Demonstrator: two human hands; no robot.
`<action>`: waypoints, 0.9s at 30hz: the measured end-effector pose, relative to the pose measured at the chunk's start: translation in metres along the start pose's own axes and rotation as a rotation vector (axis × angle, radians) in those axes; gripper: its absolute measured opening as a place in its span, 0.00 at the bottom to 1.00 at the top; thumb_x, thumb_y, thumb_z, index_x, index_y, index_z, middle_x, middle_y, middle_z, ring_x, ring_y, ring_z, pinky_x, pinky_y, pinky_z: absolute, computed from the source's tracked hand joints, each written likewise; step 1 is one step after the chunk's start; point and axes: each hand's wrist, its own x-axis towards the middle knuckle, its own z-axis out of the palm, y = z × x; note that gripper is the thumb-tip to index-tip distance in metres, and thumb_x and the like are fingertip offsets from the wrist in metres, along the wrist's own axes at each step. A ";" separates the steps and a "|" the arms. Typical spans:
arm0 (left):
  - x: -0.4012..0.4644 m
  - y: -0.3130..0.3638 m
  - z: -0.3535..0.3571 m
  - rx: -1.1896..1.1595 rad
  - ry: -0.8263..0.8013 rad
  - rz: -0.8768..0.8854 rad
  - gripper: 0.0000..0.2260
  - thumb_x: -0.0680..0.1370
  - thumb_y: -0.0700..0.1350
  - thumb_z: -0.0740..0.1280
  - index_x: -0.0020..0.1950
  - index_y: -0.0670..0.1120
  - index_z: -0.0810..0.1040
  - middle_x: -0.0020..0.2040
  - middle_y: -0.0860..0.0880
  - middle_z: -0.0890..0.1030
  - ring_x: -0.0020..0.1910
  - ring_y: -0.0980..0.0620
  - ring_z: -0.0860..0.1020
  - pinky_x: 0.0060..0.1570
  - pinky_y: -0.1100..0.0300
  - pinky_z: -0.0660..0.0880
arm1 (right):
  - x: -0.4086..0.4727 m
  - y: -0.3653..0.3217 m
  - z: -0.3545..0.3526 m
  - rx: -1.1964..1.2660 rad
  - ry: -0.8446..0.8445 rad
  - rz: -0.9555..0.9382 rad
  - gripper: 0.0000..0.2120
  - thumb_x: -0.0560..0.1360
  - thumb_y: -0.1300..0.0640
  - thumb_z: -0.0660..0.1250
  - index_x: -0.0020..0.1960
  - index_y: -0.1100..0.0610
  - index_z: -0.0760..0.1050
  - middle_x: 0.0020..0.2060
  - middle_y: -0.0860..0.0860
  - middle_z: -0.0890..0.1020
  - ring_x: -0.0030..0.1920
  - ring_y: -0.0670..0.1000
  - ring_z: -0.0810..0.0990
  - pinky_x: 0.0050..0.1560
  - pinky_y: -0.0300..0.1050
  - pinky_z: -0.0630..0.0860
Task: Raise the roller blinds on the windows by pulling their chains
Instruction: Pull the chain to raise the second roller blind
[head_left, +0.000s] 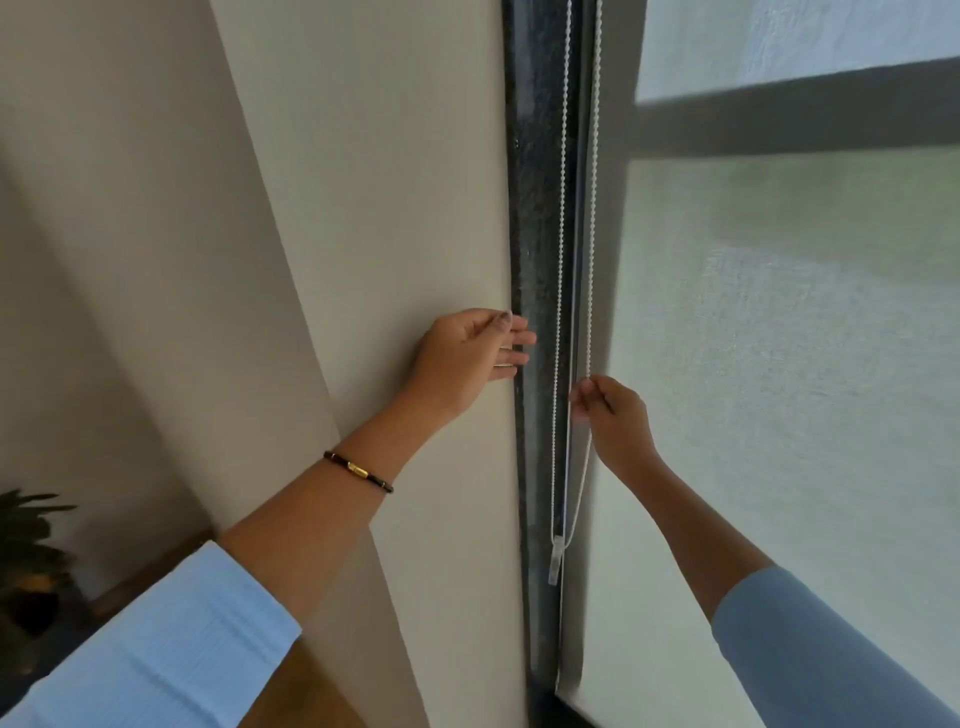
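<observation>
A pale translucent roller blind (779, 364) hangs down over the window on the right, its bottom edge near the sill. A white beaded chain (561, 208) runs as two strands along the blind's left edge, beside the dark window frame (535, 208), and ends in a clear connector (555, 564). My right hand (613, 415) pinches the right strand at about mid-height. My left hand (467, 353) hovers with fingers apart just left of the frame, in front of the cream wall, holding nothing.
The cream wall (363, 208) fills the left half. A potted plant (31, 561) stands at the lower left on a wooden surface (150, 577). A dark window crossbar (805, 114) shows through the blind.
</observation>
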 end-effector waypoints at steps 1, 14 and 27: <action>0.003 0.002 0.001 -0.003 -0.044 0.009 0.12 0.85 0.41 0.59 0.60 0.37 0.78 0.59 0.36 0.83 0.50 0.43 0.83 0.52 0.54 0.82 | -0.016 -0.006 0.000 -0.086 0.003 -0.027 0.21 0.81 0.66 0.57 0.34 0.50 0.73 0.30 0.49 0.77 0.30 0.40 0.74 0.37 0.29 0.70; -0.012 0.099 0.002 -0.527 -0.461 0.201 0.26 0.85 0.56 0.53 0.32 0.44 0.70 0.28 0.47 0.68 0.27 0.51 0.65 0.30 0.58 0.70 | -0.135 -0.055 0.043 -0.330 0.029 -0.102 0.21 0.77 0.71 0.54 0.32 0.51 0.66 0.27 0.47 0.73 0.27 0.40 0.72 0.32 0.30 0.68; -0.075 0.103 -0.018 -0.676 -0.496 0.277 0.21 0.85 0.55 0.53 0.38 0.49 0.49 0.30 0.49 0.52 0.24 0.54 0.51 0.21 0.63 0.50 | -0.182 -0.088 0.025 -0.108 -0.029 -0.106 0.16 0.81 0.62 0.58 0.40 0.49 0.79 0.38 0.50 0.83 0.41 0.43 0.80 0.46 0.35 0.73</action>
